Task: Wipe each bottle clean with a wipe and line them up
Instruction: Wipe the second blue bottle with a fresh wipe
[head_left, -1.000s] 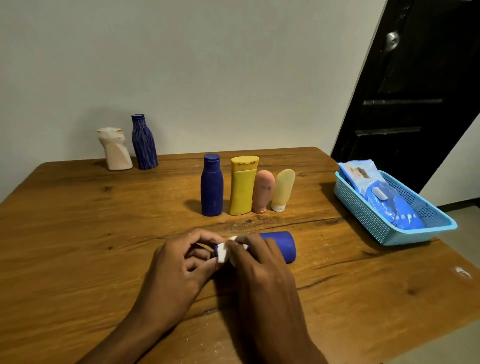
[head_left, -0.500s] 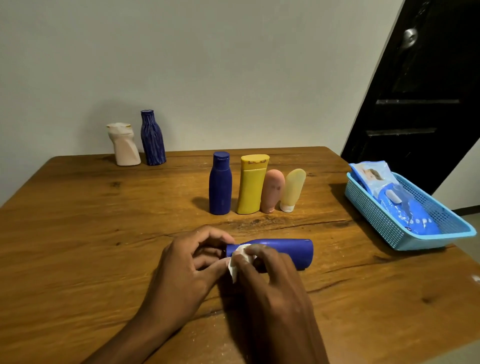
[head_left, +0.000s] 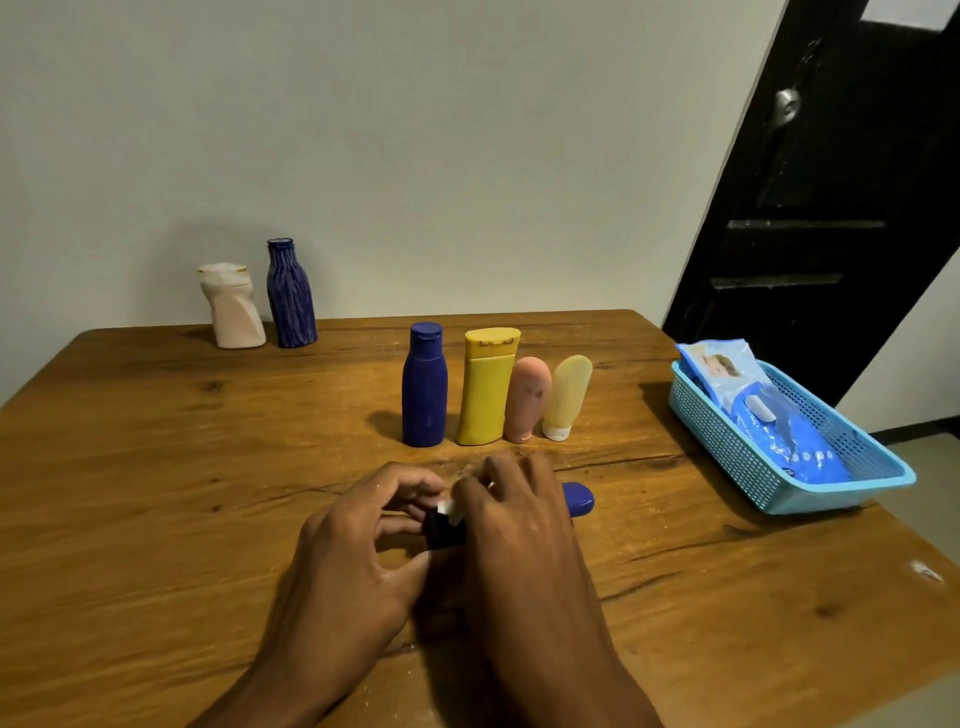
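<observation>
While the blue bottle (head_left: 576, 499) lies on its side on the wooden table (head_left: 156, 493) at about 6 o'clock from the standing row, my left hand (head_left: 358, 551) curls round its dark cap end and my right hand (head_left: 519, 519) wraps over its middle, pinching a white wipe (head_left: 449, 506) against it. At 12 o'clock stand a dark blue bottle (head_left: 424, 384), a yellow bottle (head_left: 485, 387), a pink tube (head_left: 527, 400) and a pale yellow tube (head_left: 566, 397), side by side. At 3 o'clock a blue basket (head_left: 727, 441) holds a wipes pack (head_left: 779, 441); at 10 o'clock stand a white bottle (head_left: 231, 306) and a striped blue bottle (head_left: 290, 293)
</observation>
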